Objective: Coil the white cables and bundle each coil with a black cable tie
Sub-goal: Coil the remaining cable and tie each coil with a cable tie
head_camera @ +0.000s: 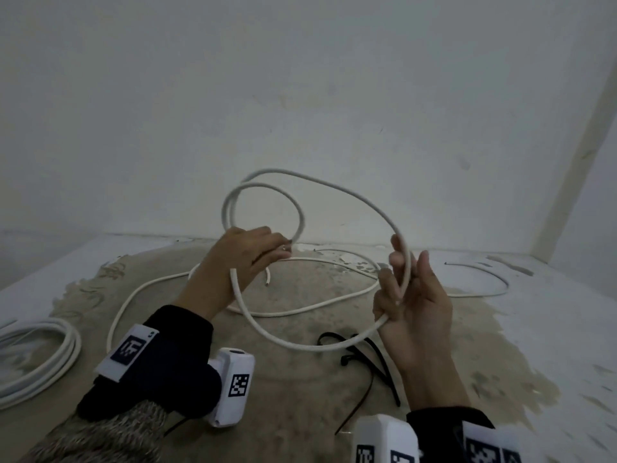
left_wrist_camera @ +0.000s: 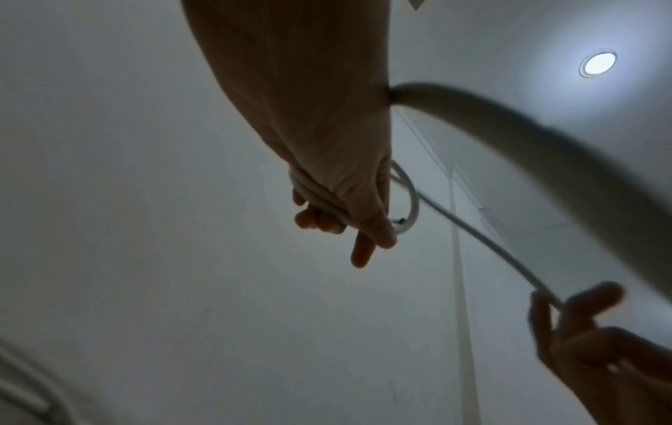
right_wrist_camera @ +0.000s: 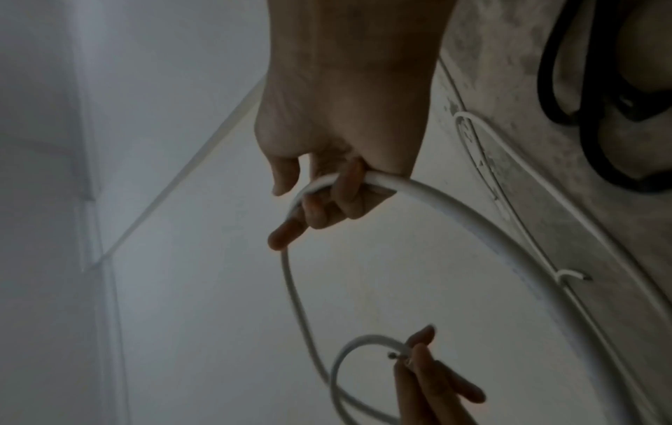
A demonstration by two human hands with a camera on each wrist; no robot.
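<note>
A white cable (head_camera: pixel 350 192) is held up above the floor in loops. My left hand (head_camera: pixel 248 253) grips a small loop (head_camera: pixel 267 187) of it, with the bare cable end by my fingertips (left_wrist_camera: pixel 360 253). My right hand (head_camera: pixel 405 289) curls its fingers round the same cable (right_wrist_camera: pixel 418 189) on a much wider loop, which runs back to the left hand. Several black cable ties (head_camera: pixel 370 359) lie on the floor below my right hand. A second white cable (head_camera: pixel 334 260) lies loose on the floor behind the hands.
A coiled white cable (head_camera: pixel 43 355) lies at the left edge of the floor. Another thin cable (head_camera: pixel 484 277) curves at the right by the wall. White walls close in behind and to the right. The floor is stained concrete (head_camera: pixel 300 396).
</note>
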